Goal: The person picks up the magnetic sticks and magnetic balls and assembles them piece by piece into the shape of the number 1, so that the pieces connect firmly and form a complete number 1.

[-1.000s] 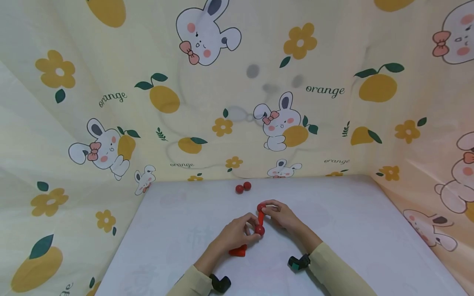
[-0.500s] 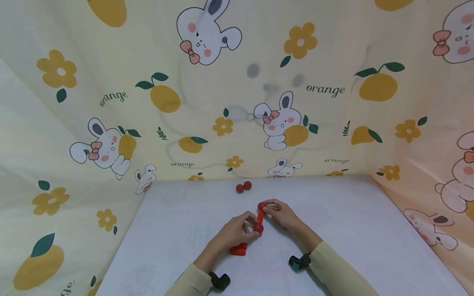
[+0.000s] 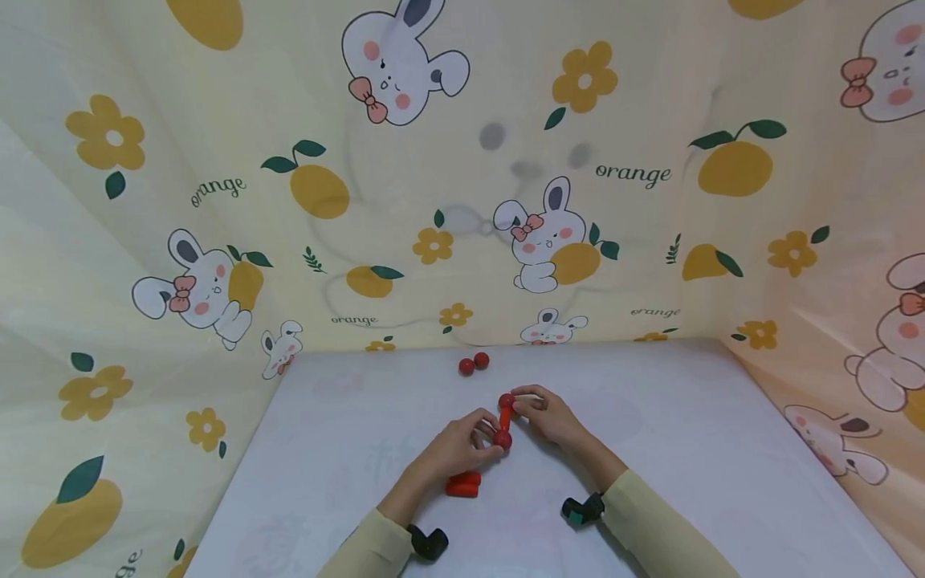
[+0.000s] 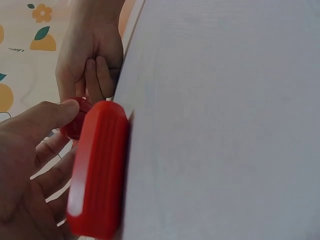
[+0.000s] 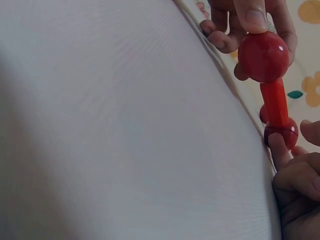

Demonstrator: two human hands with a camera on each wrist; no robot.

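A red rod (image 3: 505,419) joins two red balls, like a small dumbbell, and is held just over the white table. My left hand (image 3: 457,445) pinches the near ball (image 3: 503,440) between thumb and fingers. At the other end, my right hand (image 3: 551,419) grips the far ball (image 3: 507,400) with its fingertips. In the right wrist view the rod (image 5: 274,102) runs between both balls, and how deep it sits in them is hidden. Loose red rods (image 3: 462,490) lie side by side below my left hand; one ribbed rod (image 4: 100,170) looms large in the left wrist view.
Two loose red balls (image 3: 466,367) lie near the back edge of the white table (image 3: 636,449). Behind and at both sides hangs a curtain (image 3: 390,201) printed with rabbits and oranges. A black camera (image 3: 429,544) sits on the left wrist, another (image 3: 582,510) on the right.
Both hands have carried the joined piece slightly away from me and a little to the left. The loose rods show more fully under my left hand. Both grips stay the same.
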